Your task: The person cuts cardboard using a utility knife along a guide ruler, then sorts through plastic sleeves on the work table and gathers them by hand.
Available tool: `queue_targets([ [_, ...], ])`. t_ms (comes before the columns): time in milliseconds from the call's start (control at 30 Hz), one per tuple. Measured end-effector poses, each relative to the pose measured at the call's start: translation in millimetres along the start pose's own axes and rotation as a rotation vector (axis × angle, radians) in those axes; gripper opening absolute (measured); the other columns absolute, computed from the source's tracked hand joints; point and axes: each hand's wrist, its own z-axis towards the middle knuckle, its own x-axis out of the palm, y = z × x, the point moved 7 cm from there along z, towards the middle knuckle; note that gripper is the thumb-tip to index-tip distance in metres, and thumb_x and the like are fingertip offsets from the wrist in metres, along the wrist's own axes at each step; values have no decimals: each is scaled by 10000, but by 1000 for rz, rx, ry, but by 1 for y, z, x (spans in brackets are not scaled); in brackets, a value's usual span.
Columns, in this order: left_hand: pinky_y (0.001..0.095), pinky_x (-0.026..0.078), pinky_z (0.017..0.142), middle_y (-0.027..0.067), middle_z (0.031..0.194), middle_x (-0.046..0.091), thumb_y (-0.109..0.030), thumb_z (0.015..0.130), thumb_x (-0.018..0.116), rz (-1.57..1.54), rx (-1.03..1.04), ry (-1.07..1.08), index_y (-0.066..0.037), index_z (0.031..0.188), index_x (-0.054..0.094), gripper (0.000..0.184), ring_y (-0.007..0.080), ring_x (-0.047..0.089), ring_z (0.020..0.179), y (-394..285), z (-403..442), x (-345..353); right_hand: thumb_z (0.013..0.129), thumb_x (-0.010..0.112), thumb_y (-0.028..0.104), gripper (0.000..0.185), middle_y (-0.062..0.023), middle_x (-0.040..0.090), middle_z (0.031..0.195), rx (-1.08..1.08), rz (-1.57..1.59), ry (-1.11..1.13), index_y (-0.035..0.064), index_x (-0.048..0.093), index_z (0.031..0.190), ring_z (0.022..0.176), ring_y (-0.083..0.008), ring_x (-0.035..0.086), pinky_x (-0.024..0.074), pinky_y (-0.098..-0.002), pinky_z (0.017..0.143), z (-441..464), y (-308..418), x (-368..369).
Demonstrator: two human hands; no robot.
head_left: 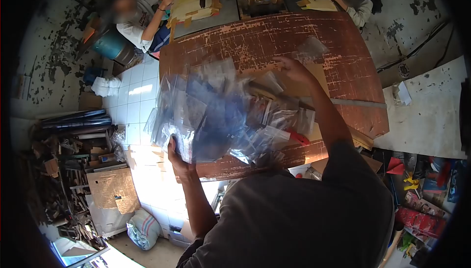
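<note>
My left hand (179, 159) grips the lower edge of a large bunch of clear plastic bags (201, 106), its thumb lying over the near side. The bunch hangs past the left edge of the brown table and is partly smeared by motion. Over the table, my right hand (296, 70) is apart from the bunch, fingers stretched out and nothing visible in them. Just beyond it lies a loose clear plastic bag (312, 47). More clear bags (282, 116) are piled beside the held bunch, with a red object (299, 138) at the pile's right edge.
The worn brown table (353, 72) has cardboard (319, 74) and a wooden strip (360, 139) on it. Two people (142, 18) (360, 3) sit at workplaces beyond. Scrap wood (59, 184) and a white sack (143, 229) stand at left; mixed packets (419, 221) lie at right.
</note>
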Motion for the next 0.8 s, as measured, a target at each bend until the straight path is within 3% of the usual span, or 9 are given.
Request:
queue_targets([
  [133,430,553,900,145,1182,669,-280,1001,536,10,-20,63,-1,1229,607,367,300,664,1058,2,2,-11,912,637,-1,578,-171,564,1424,-25,94,138,125,505,1460,1289,-303,576,470,-389,1058,-1,-8,22],
  [200,431,554,898,141,1178,671,-281,1001,539,15,-23,79,-7,1222,612,359,298,664,1057,3,1,-7,916,674,123,599,-173,511,1477,137,-248,-202,138,479,1482,1370,-313,494,423,-438,1104,5,-32,-6],
  [233,432,555,897,138,1174,673,-282,1001,542,14,-17,87,-14,1214,617,350,297,664,1057,1,0,-6,916,674,123,599,-173,511,1477,141,-242,-207,138,479,1482,1370,-313,494,423,-438,1104,5,-38,-8],
  [300,432,558,891,131,1162,679,-283,999,552,10,-22,87,-20,1197,627,338,295,668,1043,1,0,-3,914,690,274,652,-153,459,1517,510,-722,-496,137,447,1504,1408,-326,425,387,-510,1109,-8,-59,-35],
  [433,431,562,875,120,1150,684,-282,994,563,24,17,15,-26,1169,638,319,293,673,1030,1,-6,-2,900,689,350,629,-133,465,1481,512,-767,-613,109,484,1443,1398,-329,398,359,-565,1099,-23,-95,-54],
  [533,430,562,871,116,1149,686,-281,994,563,28,13,-2,-28,1172,639,319,291,674,1034,2,-9,4,886,707,319,481,-124,551,1338,490,-690,-536,66,581,1275,1297,-326,484,408,-564,1039,-24,-103,-66],
  [600,429,561,872,115,1150,686,-279,994,562,32,12,0,-28,1182,637,323,291,674,1038,5,-10,7,893,699,281,301,-119,608,1214,421,-807,-457,71,641,1100,1219,-324,553,472,-503,985,-14,-111,-68],
  [733,435,553,900,128,1180,677,-286,998,553,50,27,24,-19,1223,623,356,298,669,1061,5,-13,13,912,657,198,202,-127,688,1052,271,-882,-391,49,687,1045,1025,-344,661,534,-464,842,-4,-107,-96],
  [800,438,551,910,133,1191,673,-289,1000,549,38,29,30,-15,1242,615,371,301,667,1069,5,-11,15,911,696,252,230,-131,724,894,470,-399,-582,41,700,1003,897,-312,714,548,-469,777,-10,-113,-130],
])
